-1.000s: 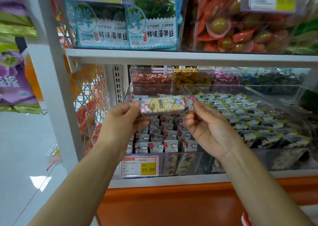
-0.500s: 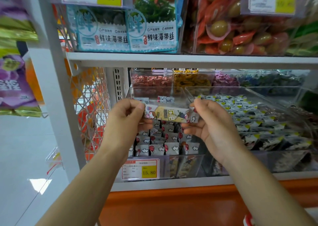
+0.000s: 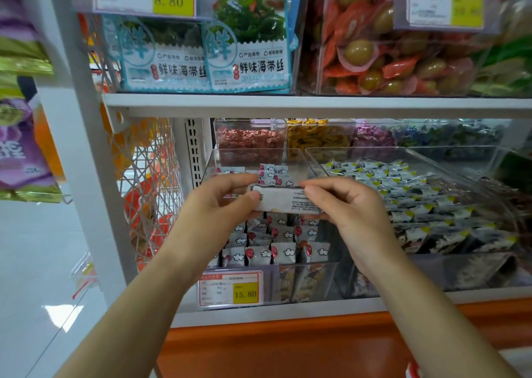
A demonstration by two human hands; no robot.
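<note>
A small wrapped snack packet [image 3: 283, 200] is held level in front of a store shelf, its white back with fine print facing me. My left hand [image 3: 223, 204] pinches its left end between thumb and fingers. My right hand [image 3: 348, 207] pinches its right end. The packet hovers over a clear plastic bin [image 3: 325, 279] filled with several like packets in white wrappers with red balloons and clouds.
A second clear bin [image 3: 460, 271] of black, white and yellow packets stands to the right. Small tubs of wrapped sweets [image 3: 250, 138] sit behind. A price tag [image 3: 231, 288] reads 15.80. The upper shelf [image 3: 316, 104] carries seaweed bags and packed olives. A wire rack [image 3: 144, 181] stands at left.
The packet has been turned over between both hands: its colourful printed front faced me before, and now its white back with text does. Both hands dropped slightly.
</note>
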